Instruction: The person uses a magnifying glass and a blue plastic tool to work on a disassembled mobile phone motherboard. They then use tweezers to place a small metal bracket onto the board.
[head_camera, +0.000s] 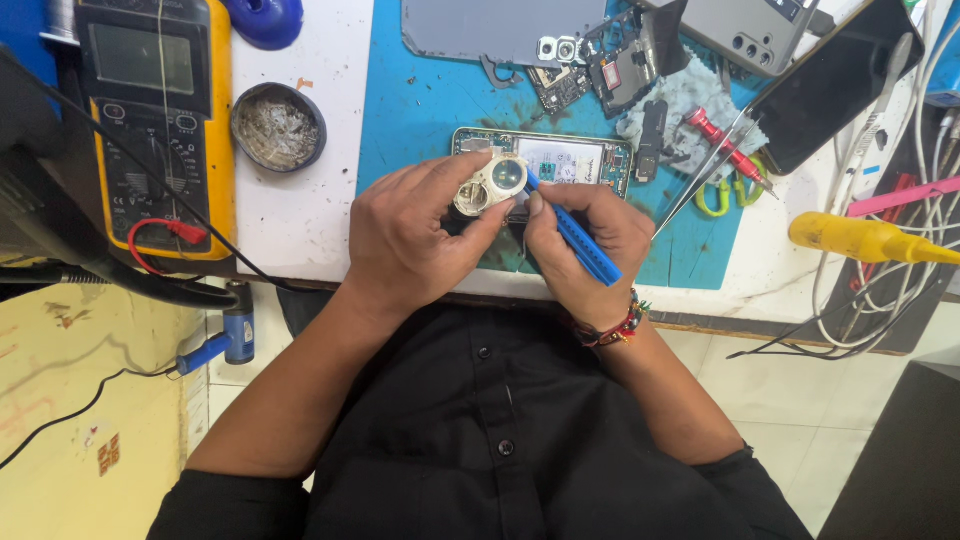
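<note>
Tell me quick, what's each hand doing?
Left hand: closed on a small cream camera-frame part.
Right hand: closed on a blue tool.

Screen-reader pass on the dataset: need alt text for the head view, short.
Seen from above, a person's left hand holds a small cream-coloured metal loupe with a round lens while the right hand holds a slim blue plastic tool, over an opened phone with exposed circuitry on a blue work mat. A yellow multimeter lies at the left.
</note>
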